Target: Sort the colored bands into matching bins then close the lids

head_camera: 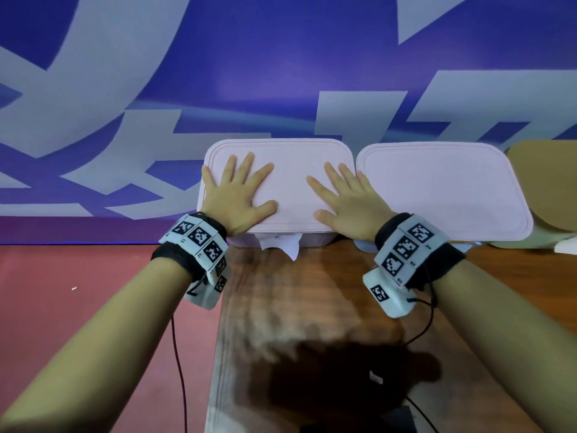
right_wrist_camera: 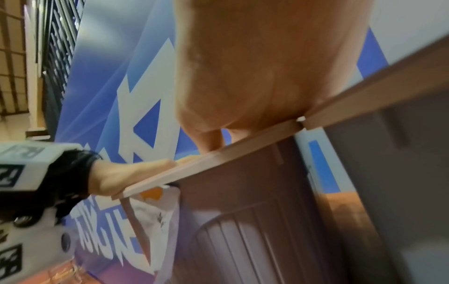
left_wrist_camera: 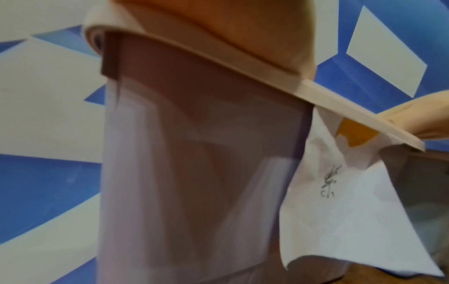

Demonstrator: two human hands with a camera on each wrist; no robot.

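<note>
Two lidded bins stand side by side at the far edge of the worktop (head_camera: 312, 307), nearly touching. Both hands lie flat on the left bin's lid (head_camera: 290, 182): left hand (head_camera: 237, 195) left, right hand (head_camera: 346, 201) right. A paper label (head_camera: 279, 245) hangs down that bin's front. The right bin's lid (head_camera: 443, 189) sits on its bin.

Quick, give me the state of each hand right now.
Left hand: open, fingers spread flat, pressing on the left bin's pink lid.
Right hand: open, flat on the same lid, holding nothing.

Likely an exhibition or event hall. A large printed blue-and-white banner (head_camera: 281, 73) stands behind the wooden desk (head_camera: 312, 307). Red flooring (head_camera: 93, 292) lies alongside.
</note>
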